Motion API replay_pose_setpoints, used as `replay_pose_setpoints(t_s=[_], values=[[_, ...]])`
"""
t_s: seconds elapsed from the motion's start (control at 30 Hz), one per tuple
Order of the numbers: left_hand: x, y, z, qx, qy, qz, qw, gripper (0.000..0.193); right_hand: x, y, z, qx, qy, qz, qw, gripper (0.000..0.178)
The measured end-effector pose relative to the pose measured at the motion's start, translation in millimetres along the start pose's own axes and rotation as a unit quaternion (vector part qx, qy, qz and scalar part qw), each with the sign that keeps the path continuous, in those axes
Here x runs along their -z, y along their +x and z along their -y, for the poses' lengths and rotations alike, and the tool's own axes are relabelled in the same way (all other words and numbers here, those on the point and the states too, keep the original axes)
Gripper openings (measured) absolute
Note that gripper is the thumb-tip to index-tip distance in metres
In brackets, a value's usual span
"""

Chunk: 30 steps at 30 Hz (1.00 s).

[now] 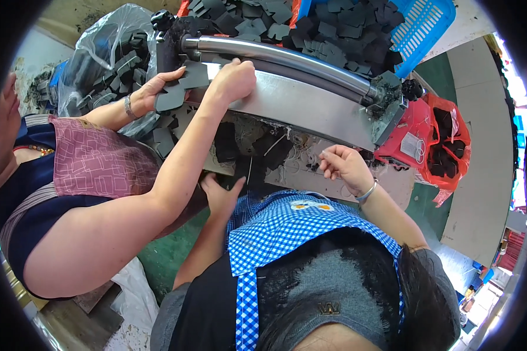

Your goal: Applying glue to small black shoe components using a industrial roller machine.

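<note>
Hands well apart from each other, head view: left hand (218,194) low, thumb spread from the fingers, just beside a dark strip (250,171) lying near the apron (275,225); fingertips partly hidden, so cannot tell whether it grips anything. Right hand (346,166) raised in front of the machine's metal plate (310,102), thumb and fingers curled toward one another; nothing visible between them, though a fine thread could be too small to make out. Dark strip sits between the hands, nearer the left, with a pale line along it; two more dark pieces, one at left (226,140) and one at right (273,150), lie beyond it. Loose threads (303,145) scattered below the plate. Handling, judged by look: strip probably light, thin and fairly soft, likely to fold rather than break; matt surface suggests little slip. Best hold: flat pinch near one edge, thumb above, fingers beneath, clear of the pale line. Co-worker's hands separate: one with a bracelet holds flat grey pieces (171,98); the other (235,81) is closed over the plate, below the steel roller (281,54).
</note>
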<state>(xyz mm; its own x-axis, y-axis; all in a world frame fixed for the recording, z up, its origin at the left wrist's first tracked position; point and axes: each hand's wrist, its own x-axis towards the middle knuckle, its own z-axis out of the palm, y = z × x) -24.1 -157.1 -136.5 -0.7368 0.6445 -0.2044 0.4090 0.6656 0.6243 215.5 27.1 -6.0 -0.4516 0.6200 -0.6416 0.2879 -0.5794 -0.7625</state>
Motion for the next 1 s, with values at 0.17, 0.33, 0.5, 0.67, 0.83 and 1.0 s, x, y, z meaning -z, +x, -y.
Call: replay_pose_setpoints(t_s=[0.17,0.33,0.5,0.67,0.83,1.0], values=[[-21,-18,-1,0.317,-0.348,0.194,0.861,0.075,-9,34,-53,0.149,-0.501,-0.097,0.847,0.063],[-48,-6,-8,0.271,-0.451,0.118,0.842,0.058,-53,111,-111,0.214,-0.541,-0.217,0.784,0.102],[-51,-17,-14,0.233,-0.488,0.063,0.839,0.045,-61,85,-71,0.107,-0.462,-0.166,0.865,0.100],[-53,-3,-7,0.191,-0.489,0.131,0.841,0.014,-22,28,-47,0.118,-0.490,-0.002,0.864,0.091],[-52,-2,-16,0.053,-0.308,0.062,0.948,0.023,-13,0,-18,0.228,-0.456,-0.010,0.860,0.088],[-5,-31,-104,0.042,-0.453,0.191,0.870,0.052,-12,-10,-5,0.367,-0.473,-0.104,0.794,0.086]])
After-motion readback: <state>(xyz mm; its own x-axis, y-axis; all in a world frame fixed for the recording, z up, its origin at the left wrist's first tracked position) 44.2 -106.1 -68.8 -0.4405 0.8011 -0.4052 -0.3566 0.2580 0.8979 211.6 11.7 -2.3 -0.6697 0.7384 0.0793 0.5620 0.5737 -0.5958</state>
